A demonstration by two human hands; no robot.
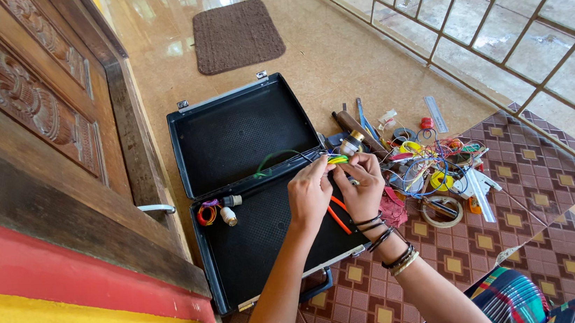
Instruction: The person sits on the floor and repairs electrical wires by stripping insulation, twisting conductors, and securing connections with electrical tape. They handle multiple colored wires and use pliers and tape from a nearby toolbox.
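My left hand (309,193) and my right hand (362,186) meet over the open black case (247,179), fingertips together on a small bundle of yellow and green wire (337,159). A thin green wire (275,159) trails from the bundle across the case lid. Dark bangles and a beaded bracelet circle my right wrist. An orange-handled pliers (339,218) lies in the case under my hands.
A coil of red and orange wire (206,213) and small plugs (229,209) lie in the case's left part. Right of the case sits a heap of wires, tape rolls (442,211), a wooden-handled tool (352,126) and a ruler (435,113). Carved wooden door left, metal grille right, brown mat (236,36) beyond.
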